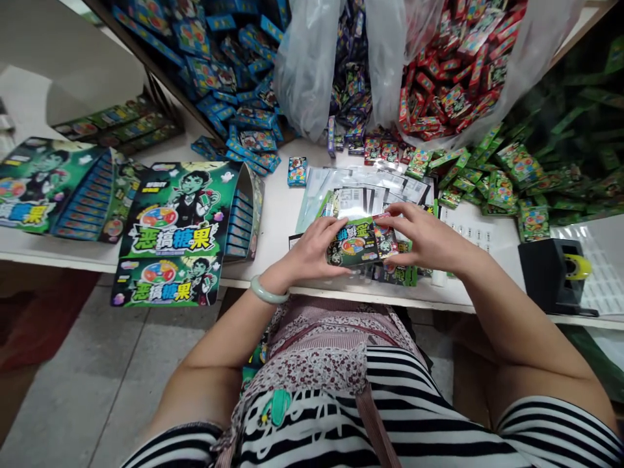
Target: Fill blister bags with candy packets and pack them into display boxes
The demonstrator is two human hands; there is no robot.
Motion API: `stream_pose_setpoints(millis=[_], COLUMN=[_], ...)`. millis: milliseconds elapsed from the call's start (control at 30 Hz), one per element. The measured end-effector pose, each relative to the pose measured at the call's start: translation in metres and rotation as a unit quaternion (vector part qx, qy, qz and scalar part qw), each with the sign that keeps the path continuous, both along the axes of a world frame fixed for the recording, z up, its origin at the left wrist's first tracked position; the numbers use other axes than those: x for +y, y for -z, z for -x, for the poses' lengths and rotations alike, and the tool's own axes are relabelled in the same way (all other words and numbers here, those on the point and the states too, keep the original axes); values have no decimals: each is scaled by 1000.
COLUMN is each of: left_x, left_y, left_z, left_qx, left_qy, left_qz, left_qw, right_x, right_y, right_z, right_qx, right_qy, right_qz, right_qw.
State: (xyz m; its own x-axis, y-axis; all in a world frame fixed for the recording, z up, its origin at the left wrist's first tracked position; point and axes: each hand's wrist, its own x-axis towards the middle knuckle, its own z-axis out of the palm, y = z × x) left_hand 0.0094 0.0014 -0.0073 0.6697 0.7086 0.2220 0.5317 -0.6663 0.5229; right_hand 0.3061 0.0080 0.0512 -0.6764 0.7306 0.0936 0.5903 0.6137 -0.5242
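Note:
In front of me, above the table's front edge, my left hand [314, 250] grips a flat green-and-black printed candy packet [351, 246] by its left end, thumb below and fingers above. My right hand [422, 237] is closed around a small red-edged candy box [386, 239] at the packet's right end. Whether that box lies inside the packet or against it, I cannot tell. Beneath both hands lie overlapping printed sheets and clear sleeves [361, 182], partly hidden. A small blue candy box [297, 171] stands just beyond them to the left.
Two green display boxes [170, 201] [39, 182] filled with blue boxes stand at left, one overhanging the edge. Heaps of blue boxes [244, 123], red boxes [453, 97] and green boxes [517, 169] lie at the back, some in plastic bags [309, 71]. A tape dispenser [550, 276] sits at right.

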Motion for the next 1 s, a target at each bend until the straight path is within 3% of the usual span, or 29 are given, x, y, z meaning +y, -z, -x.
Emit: stream_pose_setpoints(millis=[100, 267, 400, 467, 567, 733, 867, 1000], left_x=[-2, -5, -4, -2, -1, -1, -1, 1], left_y=[2, 3, 3, 2, 0, -4, -6, -6], left_z=[-1, -1, 1, 5, 13, 16, 20, 30], left_qx=[-7, -21, -23, -27, -36, -44, -37, -37], left_qy=[-32, -61, -46, -51, -68, -69, -81, -95], left_qz=[1, -17, -15, -18, -33, -42, -36, -46], left_qw=[999, 998, 999, 998, 996, 996, 995, 994], right_x=[-1, -15, -5, 24, 93, 200, 236, 232], right_y=[2, 4, 14, 23, 39, 50, 48, 49], right_z=[6, 18, 21, 23, 42, 127, 165, 134], right_qx=[31, 98, 148, 200, 252, 103, 39, 143], right_qy=[-10, 44, 20, 87, 238, 298, 347, 376], right_qz=[5, 3, 109, 144, 126, 63, 61, 139], right_qw=[999, 994, 983, 965, 930, 947, 935, 905])
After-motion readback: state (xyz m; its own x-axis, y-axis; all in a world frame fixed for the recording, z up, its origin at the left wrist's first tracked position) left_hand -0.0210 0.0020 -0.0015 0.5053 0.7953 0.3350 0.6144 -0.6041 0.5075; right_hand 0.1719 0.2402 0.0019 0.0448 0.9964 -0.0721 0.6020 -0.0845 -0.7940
